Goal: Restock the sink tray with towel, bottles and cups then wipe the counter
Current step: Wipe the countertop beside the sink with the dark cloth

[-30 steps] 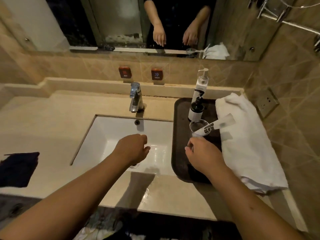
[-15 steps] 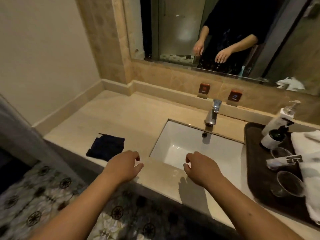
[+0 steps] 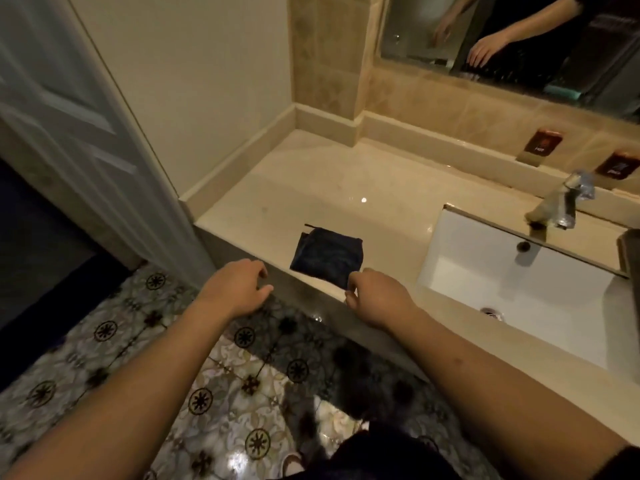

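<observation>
A folded dark blue cloth [image 3: 327, 258] lies on the beige stone counter [image 3: 346, 188], left of the sink and close to the front edge. My right hand [image 3: 375, 296] hovers at the cloth's near right corner, fingers curled and apart, fingertips touching or almost touching its edge. My left hand [image 3: 239, 289] hangs open over the counter's front edge, left of the cloth, holding nothing. Only a dark sliver of the tray [image 3: 631, 251] shows at the far right; its towel, bottles and cups are out of view.
The white sink basin [image 3: 512, 289] with a chrome tap [image 3: 561, 206] fills the right side. A mirror [image 3: 519, 39] runs along the back wall. A white door [image 3: 69, 140] stands at the left, with patterned floor tiles [image 3: 207, 393] below.
My view has swung left from the tray to the counter's left end. Both hands have travelled left from the sink area to the dark cloth; the tray items have left the frame.
</observation>
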A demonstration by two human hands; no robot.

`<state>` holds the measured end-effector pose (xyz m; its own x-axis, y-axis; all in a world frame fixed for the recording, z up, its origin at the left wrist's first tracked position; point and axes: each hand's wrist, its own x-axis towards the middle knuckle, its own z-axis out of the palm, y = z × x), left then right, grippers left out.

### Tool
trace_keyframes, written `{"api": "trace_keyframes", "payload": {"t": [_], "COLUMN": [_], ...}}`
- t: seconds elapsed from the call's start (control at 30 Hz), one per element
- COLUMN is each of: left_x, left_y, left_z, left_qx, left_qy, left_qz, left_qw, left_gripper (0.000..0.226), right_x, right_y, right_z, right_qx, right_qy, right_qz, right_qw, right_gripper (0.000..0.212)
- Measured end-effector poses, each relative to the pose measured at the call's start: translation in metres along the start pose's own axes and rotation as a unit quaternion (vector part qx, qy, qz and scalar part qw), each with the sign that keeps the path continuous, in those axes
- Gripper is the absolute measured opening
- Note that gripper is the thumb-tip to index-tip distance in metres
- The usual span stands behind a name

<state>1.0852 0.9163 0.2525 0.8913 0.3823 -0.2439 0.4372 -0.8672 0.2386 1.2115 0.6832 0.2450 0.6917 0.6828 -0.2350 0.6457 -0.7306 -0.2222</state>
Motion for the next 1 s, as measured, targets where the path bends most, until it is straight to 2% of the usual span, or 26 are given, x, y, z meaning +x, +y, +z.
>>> {"api": "trace_keyframes", "payload": {"t": [0.2,0.43,0.67,0.77,0.87,1.0], "left_x": [0.057,0.14,0.208,0.229,0.245,0.275], "left_y": [-0.013,-0.016,-0.016,-0.011,-0.005,0.007], "left_z": [0.006,0.009,0.021,0.029,0.034,0.034], "left_qx": [0.028,0.105,0.121,0.108,0.104,0.122], "left_qy": [-0.011,-0.058,-0.14,-0.158,-0.143,-0.136], "left_qz": [0.037,0.075,0.07,0.089,0.127,0.155], "left_qw": [0.999,0.99,0.98,0.978,0.976,0.971], "left_gripper": [0.053,0.089,0.131,0.141,0.145,0.149], "right_x": [0.066,0.141,0.151,0.146,0.141,0.134], "right_y": [-0.021,-0.016,-0.007,0.002,0.012,0.02], "right_z": [0.024,0.068,0.086,0.087,0.089,0.091], "right_qx": [0.032,0.085,0.108,0.094,0.098,0.102], "right_qy": [0.028,0.044,0.053,0.057,0.057,0.069], "right_qz": [-0.017,-0.003,-0.009,-0.026,0.01,0.104], "right_qw": [0.999,0.995,0.993,0.994,0.994,0.987], "right_gripper": [0.028,0.063,0.083,0.088,0.09,0.089]}}
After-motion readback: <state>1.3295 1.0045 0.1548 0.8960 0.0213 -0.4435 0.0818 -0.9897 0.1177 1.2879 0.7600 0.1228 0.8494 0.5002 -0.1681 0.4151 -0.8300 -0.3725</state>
